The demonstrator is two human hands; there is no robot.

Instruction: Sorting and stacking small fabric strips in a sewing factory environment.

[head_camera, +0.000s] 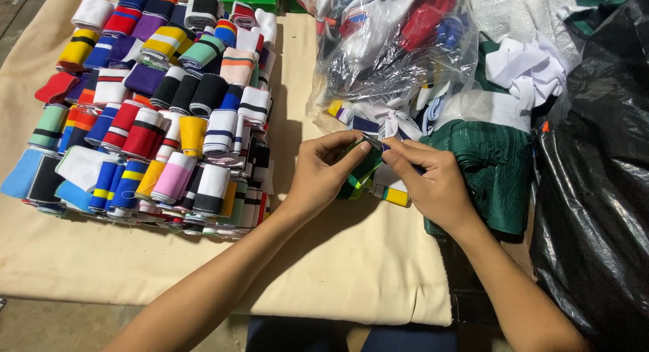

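Two hands, left hand [323,176] and right hand [433,183], on one green band [358,173]. Left of it: dozens of folded bands [162,102], uncountable. One clear bag [392,48], one black bag [595,190].

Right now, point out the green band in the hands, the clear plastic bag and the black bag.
green band [359,171], head view, folded middle.
clear plastic bag [392,61], head view, front wall.
black bag [595,190], head view, crinkled side.

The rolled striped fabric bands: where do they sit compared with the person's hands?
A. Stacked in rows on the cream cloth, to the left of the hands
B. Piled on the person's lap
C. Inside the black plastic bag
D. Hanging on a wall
A: the rolled striped fabric bands stand packed in rows on the cream cloth, left of the left hand and right hand, which pinch a green folded band.
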